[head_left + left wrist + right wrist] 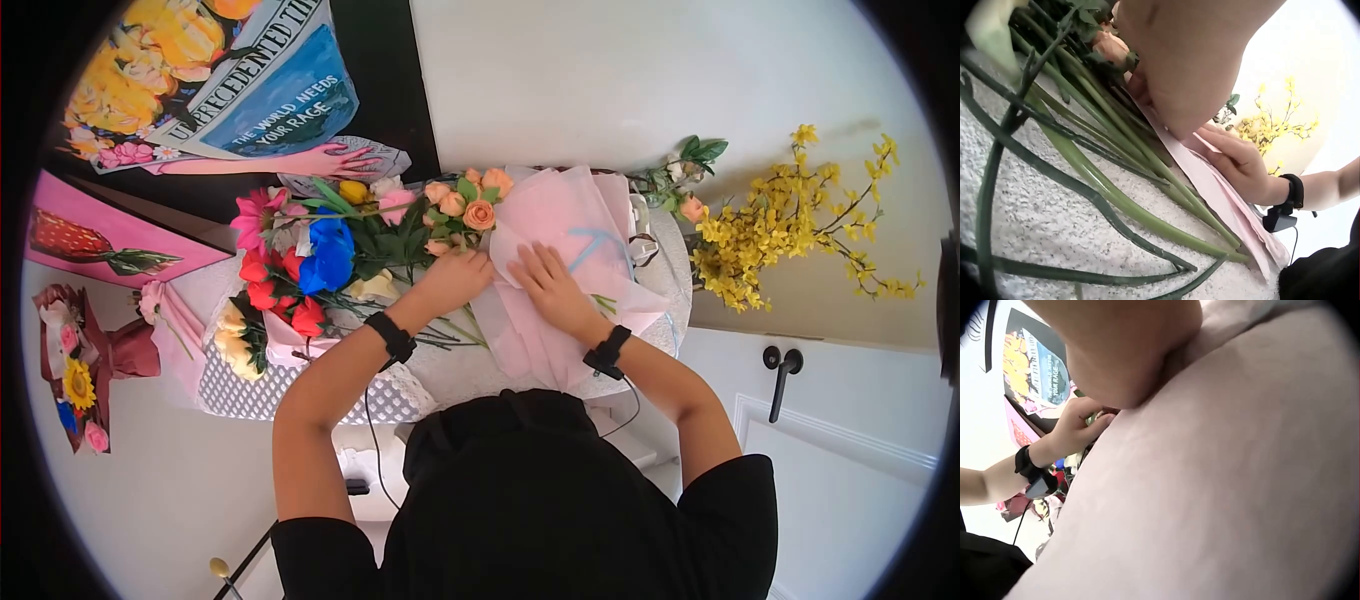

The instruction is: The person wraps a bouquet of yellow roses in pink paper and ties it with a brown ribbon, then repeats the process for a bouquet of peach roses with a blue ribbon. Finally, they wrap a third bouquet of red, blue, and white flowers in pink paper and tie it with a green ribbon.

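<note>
Pink wrapping paper (530, 330) lies folded in layers on the table, with a pale blue ribbon (595, 240) across it. My left hand (455, 279) pinches the paper's left edge, thumb and fingers bent there, close below the peach roses (479, 214). Flat on top of the paper rests my right hand (553, 290), its fingers extended. In the left wrist view, green stems (1116, 150) run along the paper's edge beside the left hand. The right wrist view is mostly filled by the paper (1210, 487).
Left of the paper lie loose artificial flowers, among them a blue one (328, 255) and red ones (308, 317). Yellow branches (740, 255) stand at the right, by a door handle (787, 375). A wrapped bouquet (80, 380) is at the far left.
</note>
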The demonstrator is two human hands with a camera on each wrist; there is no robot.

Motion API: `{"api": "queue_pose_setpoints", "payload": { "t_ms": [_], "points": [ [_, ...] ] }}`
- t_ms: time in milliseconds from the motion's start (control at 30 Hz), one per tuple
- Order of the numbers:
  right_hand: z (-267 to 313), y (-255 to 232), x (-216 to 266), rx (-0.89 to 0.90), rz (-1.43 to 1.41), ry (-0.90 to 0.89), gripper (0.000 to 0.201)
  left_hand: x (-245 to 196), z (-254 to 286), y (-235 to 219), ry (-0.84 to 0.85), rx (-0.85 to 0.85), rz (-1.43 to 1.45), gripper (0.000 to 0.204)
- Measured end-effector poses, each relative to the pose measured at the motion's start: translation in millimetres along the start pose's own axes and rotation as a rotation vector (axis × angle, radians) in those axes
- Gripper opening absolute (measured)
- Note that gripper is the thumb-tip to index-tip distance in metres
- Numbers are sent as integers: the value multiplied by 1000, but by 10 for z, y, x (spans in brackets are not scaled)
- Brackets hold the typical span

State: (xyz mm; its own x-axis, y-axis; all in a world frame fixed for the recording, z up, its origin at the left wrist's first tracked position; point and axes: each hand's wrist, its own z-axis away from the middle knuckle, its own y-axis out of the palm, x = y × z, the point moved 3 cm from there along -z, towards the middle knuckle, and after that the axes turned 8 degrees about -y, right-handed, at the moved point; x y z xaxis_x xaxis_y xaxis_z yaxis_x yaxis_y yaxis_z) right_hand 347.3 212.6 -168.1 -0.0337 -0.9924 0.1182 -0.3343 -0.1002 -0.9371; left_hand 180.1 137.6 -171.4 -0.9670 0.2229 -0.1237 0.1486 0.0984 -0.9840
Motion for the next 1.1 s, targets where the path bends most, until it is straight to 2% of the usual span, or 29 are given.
{"api": "queue_pose_setpoints", "payload": {
  "t_ms": [67,133,200,333,400,467,500,533,567,633,700,833,900,967,1033,1100],
  "points": [
    [7,22,7,27,7,14,42,-18,9,-36,-55,-23,-6,21],
    [19,62,-12,50,15,-43,45,-21,-34,-128,-104,-51,-11,28],
    [0,34,4,65,-28,-20,46,-120,-86,-306,99,-234,-282,39],
    [48,-93,42,67,-154,-36,46,-137,-137,-73,187,-199,-336,46],
    [262,-89,-5,62,-164,-52,46,-109,-130,-19,92,-70,-58,45],
    [498,-169,-58,59,-176,-69,46,-138,-122,-67,49,-42,10,43],
    [581,-276,-110,60,-193,77,46,-154,-122,-92,5,-10,76,42],
    [644,-360,-155,60,-210,226,47,-178,-129,-114,3,-9,82,42],
    [653,-437,-153,64,-213,229,47,-191,-146,-130,-12,-23,73,37],
    [649,-511,-174,231,-89,224,46,-228,-202,-107,-23,-40,61,33],
    [701,-461,-220,191,-96,250,44,-279,-248,-40,-22,-92,-107,20],
    [780,-332,-331,125,-159,307,40,-213,-186,-56,50,-142,-69,16],
    [817,-294,-339,167,-137,277,41,-166,-121,-50,130,-124,-14,14],
    [800,-298,-318,209,-113,246,42,-165,-84,-30,137,-132,-32,13],
    [713,-375,-240,239,49,56,46,-160,-59,-11,142,-143,-54,13],
    [502,-461,-114,219,73,58,47,-183,-66,-27,128,-122,-72,13]
  ]
}}
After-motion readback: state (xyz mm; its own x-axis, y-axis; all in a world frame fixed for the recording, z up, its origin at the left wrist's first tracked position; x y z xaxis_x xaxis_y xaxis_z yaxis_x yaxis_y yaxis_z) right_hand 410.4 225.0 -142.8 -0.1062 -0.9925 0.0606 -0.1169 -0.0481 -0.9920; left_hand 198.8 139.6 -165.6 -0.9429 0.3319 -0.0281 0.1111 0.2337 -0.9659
